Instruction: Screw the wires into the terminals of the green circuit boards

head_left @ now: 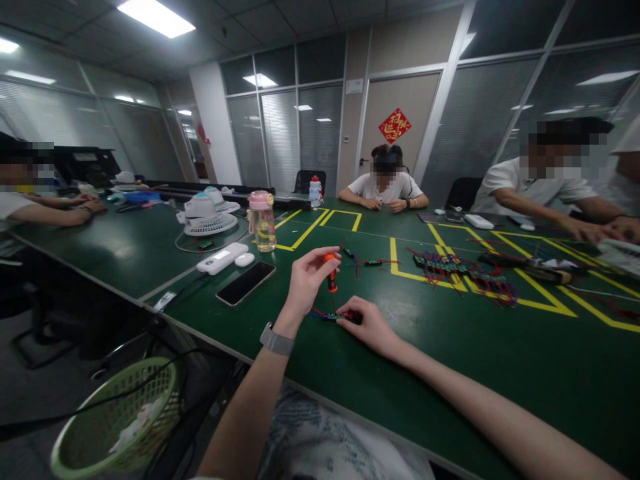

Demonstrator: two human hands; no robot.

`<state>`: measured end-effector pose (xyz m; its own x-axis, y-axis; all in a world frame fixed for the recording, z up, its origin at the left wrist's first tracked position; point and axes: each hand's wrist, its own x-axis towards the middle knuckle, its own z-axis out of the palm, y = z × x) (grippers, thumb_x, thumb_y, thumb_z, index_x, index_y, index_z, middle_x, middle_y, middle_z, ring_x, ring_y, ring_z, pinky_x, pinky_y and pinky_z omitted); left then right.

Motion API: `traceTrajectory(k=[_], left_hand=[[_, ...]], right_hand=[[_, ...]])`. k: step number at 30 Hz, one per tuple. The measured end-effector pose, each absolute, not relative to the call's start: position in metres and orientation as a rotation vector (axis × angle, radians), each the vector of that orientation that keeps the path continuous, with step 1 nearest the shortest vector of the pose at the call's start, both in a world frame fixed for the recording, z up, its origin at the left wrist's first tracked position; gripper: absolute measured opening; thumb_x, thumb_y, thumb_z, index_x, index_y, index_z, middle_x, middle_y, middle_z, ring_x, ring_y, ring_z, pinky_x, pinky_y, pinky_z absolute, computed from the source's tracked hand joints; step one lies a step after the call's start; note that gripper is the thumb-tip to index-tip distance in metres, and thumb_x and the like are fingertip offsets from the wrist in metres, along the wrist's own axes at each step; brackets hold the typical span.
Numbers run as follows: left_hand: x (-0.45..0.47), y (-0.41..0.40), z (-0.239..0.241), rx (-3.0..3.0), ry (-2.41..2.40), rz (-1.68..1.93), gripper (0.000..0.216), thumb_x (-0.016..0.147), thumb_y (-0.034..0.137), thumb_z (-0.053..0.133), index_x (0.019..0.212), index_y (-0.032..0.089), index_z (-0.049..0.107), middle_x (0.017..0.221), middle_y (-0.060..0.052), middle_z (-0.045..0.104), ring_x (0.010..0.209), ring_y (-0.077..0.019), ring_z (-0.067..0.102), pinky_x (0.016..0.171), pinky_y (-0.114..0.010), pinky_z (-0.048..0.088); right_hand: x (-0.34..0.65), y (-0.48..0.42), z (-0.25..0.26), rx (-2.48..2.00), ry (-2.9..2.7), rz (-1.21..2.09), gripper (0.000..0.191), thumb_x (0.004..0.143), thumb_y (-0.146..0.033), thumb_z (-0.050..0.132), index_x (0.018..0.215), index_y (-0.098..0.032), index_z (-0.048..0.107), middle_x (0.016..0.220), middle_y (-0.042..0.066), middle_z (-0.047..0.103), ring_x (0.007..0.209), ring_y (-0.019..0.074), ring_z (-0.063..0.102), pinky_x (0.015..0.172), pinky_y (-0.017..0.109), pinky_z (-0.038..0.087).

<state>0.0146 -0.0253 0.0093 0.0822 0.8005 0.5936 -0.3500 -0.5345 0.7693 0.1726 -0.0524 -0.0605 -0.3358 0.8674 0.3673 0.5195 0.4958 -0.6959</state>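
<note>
My left hand is closed around the top of an orange and black screwdriver, which stands upright with its shaft pointing down. The tip meets a small green circuit board with red and blue wires, lying on the green table. My right hand pinches the right end of this board against the tabletop; its fingers partly hide it. Just beyond the hands lie two more wired boards, one of them a small board with red leads. Farther right is a pile of wired circuit boards with tangled red and blue wires.
Left of my hands are a phone, a white power bank, a pink-lidded bottle and a white fan. Yellow tape marks the table. A green basket stands on the floor. Other people sit around the table.
</note>
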Motion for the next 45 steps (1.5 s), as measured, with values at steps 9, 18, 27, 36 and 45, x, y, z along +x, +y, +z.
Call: traceTrajectory(k=[9,18,27,36,45], left_hand=[[0.014,-0.025,0.009,1.472,0.474,1.562,0.027,0.078,0.029,0.065,0.103,0.02,0.068,0.095,-0.005,0.068,0.082,-0.015,0.063,0.073,-0.027,0.051],[0.015,-0.024,0.008,1.506,0.439,1.505,0.032,0.083,0.03,0.058,0.114,0.02,0.063,0.104,-0.007,0.065,0.086,-0.0162,0.063,0.074,-0.029,0.053],[0.016,-0.025,0.009,1.532,0.411,1.492,0.034,0.088,0.03,0.05,0.119,0.021,0.06,0.118,-0.01,0.061,0.098,-0.0191,0.062,0.081,-0.032,0.052],[0.015,-0.023,0.01,1.759,0.73,1.796,0.019,0.083,0.03,0.06,0.095,0.019,0.069,0.101,-0.006,0.06,0.095,-0.0146,0.058,0.083,-0.026,0.048],[0.019,-0.026,0.011,1.722,0.673,1.688,0.026,0.079,0.028,0.064,0.104,0.02,0.067,0.101,-0.005,0.06,0.087,-0.0128,0.06,0.074,-0.022,0.052]], right_hand=[[0.172,-0.053,-0.059,-1.151,-2.0,0.609,0.007,0.075,-0.015,0.065,0.082,-0.015,0.068,0.076,0.002,0.059,0.069,0.0136,0.055,0.062,0.025,0.044],[0.172,-0.053,-0.059,-1.15,-2.004,0.607,0.007,0.075,-0.014,0.065,0.081,-0.014,0.067,0.077,0.003,0.059,0.07,0.0139,0.055,0.063,0.026,0.044],[0.171,-0.052,-0.06,-1.154,-2.0,0.566,0.006,0.075,-0.014,0.065,0.08,-0.015,0.068,0.075,0.002,0.058,0.068,0.0132,0.055,0.061,0.025,0.043],[0.172,-0.037,-0.061,-1.178,-2.0,0.508,0.006,0.076,-0.014,0.065,0.081,-0.014,0.069,0.077,0.004,0.06,0.07,0.0144,0.056,0.064,0.027,0.045],[0.174,-0.037,-0.058,-1.139,-2.02,0.523,0.01,0.077,-0.014,0.065,0.084,-0.015,0.072,0.08,0.004,0.06,0.071,0.0146,0.057,0.066,0.027,0.046]])
